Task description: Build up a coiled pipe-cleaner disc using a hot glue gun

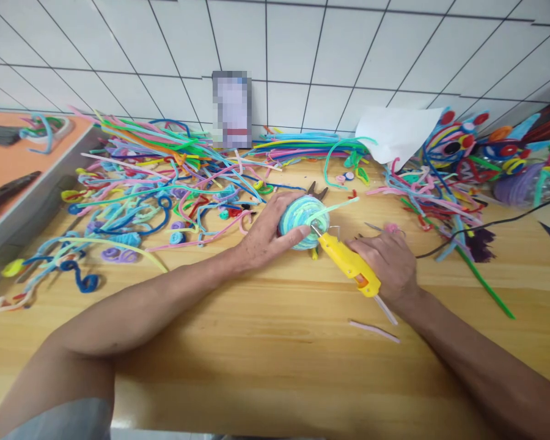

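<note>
My left hand [270,235] is wrapped round the left side of a ball wound with blue and green fuzzy stems [304,214], its thumb lying across the front. A light green stem end [339,211] sticks out from the ball to the right. My right hand [389,260] grips a yellow glue gun [351,263], whose metal nozzle touches or nearly touches the front of the ball. A clear glue stick [385,310] juts from the gun's rear. Behind the ball, the dark jaws of a tool [317,192] show.
Tangled colourful stems [142,183] cover the back left. A phone [232,110] leans on the tiled wall. White paper [396,131] and decorated figures [453,143] stand back right. A black cable [486,221] crosses the right. A pink stem piece [374,330] lies in front.
</note>
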The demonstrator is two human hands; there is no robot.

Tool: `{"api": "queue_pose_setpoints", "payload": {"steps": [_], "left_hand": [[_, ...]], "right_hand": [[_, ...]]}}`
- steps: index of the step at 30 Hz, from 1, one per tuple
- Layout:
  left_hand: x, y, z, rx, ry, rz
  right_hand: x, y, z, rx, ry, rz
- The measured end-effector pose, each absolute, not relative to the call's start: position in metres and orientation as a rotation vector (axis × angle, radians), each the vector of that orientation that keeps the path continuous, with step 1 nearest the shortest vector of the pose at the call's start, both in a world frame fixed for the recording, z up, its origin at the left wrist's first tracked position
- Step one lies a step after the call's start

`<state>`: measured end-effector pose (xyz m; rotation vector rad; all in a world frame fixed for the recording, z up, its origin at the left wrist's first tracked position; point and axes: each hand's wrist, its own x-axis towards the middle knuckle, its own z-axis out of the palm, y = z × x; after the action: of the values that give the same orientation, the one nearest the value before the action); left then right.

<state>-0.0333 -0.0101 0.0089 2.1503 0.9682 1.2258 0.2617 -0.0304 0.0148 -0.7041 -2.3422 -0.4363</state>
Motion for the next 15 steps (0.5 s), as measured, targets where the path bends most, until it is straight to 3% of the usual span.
{"api": "queue_pose_setpoints", "payload": {"steps": [15], "left_hand": [[-0.0326, -0.0098, 0.0087, 2.140, 0.965, 1.240]], "right_hand": [[0.2609, -0.0308, 0.0148, -0.697, -2.346, -0.385]]}}
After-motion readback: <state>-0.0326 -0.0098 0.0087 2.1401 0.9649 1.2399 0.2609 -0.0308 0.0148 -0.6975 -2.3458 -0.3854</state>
